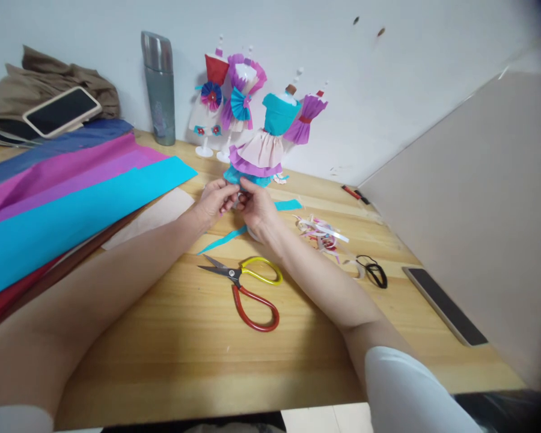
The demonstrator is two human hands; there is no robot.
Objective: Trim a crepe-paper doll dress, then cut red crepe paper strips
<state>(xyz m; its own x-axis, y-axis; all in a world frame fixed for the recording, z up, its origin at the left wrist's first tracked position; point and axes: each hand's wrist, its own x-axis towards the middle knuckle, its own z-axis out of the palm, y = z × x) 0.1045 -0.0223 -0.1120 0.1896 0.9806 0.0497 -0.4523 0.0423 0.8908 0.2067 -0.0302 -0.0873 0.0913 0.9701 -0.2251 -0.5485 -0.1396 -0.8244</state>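
Observation:
A small dress form wears a teal top (280,114) and a tiered skirt (264,150) in pale pink, purple and teal. At its lowest teal ruffle (247,177), my left hand (217,197) pinches the hem from the left. My right hand (258,207) is closed at the same hem from the right, thumb on top. The fingertips of both hands nearly meet and partly hide the stand's base. Just nearer to me lie a teal paper strip (223,240) and scissors with yellow and red handles (235,274), blades apart.
Colored paper sheets (85,198) spread over the left side, below a phone (63,111) on brown cloth (81,81). A grey bottle (159,90) and more dressed forms (216,72) stand at the wall. Scraps (322,234), a black band (376,273) and a dark-topped bar (444,305) lie right.

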